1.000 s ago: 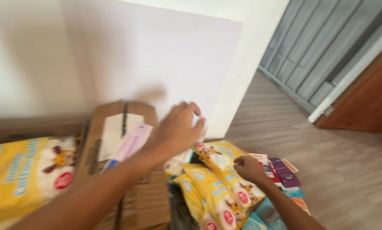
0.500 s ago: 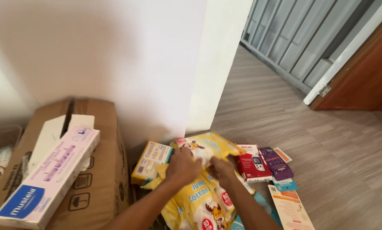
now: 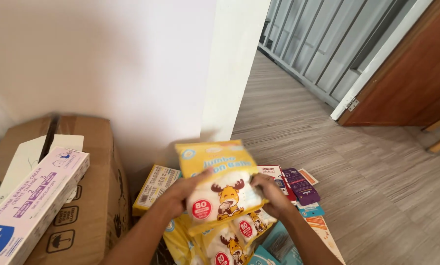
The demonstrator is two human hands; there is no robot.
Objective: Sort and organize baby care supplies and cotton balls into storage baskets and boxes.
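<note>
yellow cotton-ball bag (image 3: 220, 189) held by left hand (image 3: 178, 196), right hand (image 3: 274, 196)

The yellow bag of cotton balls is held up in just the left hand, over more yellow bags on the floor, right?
Not quite. The head view shows both hands on the yellow bag: the left hand grips one side and the right hand the other. More yellow bags do lie below it.

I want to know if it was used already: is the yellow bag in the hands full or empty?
Full. The yellow bag bulges, and white balls fill its clear window. Left hand and right hand grip its sides.
</note>
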